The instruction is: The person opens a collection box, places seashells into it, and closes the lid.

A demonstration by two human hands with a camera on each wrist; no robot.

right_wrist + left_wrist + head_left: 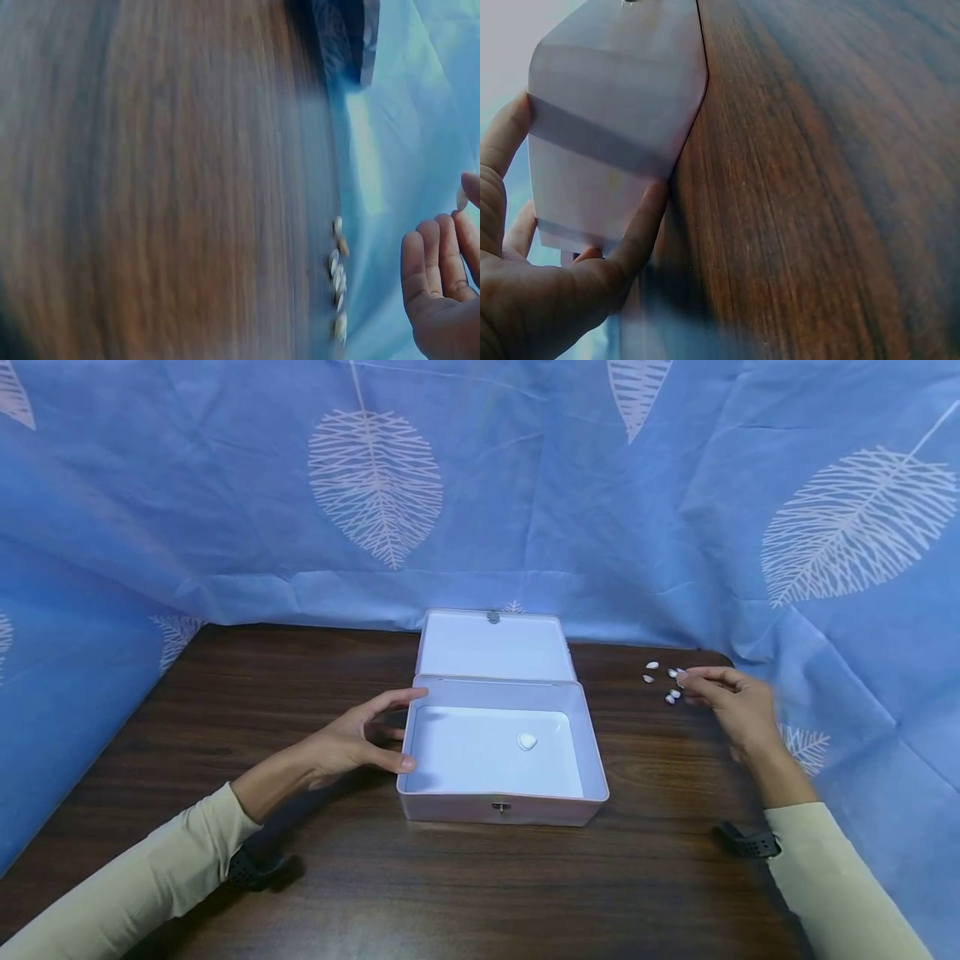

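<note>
A pale, lidded metal box [502, 807] stands in the middle of the table, its lid [495, 647] tipped back. One white seashell [527, 741] lies inside on the box floor. My left hand [360, 739] is spread along the box's left side, thumb and forefinger at the rim. In the left wrist view, straight fingers [641, 225] lie against the box wall. At the far right, my right hand [731, 702] pinches a small white seashell [462, 196] between thumb and forefinger. Several small seashells [648, 678] lie on the table beside that hand.
The dark wood table [315, 860] has its back edge against a blue leaf-patterned curtain [570, 510]. That curtain also hangs close along the right side, near the right arm. A small latch [501, 807] sits on the box front.
</note>
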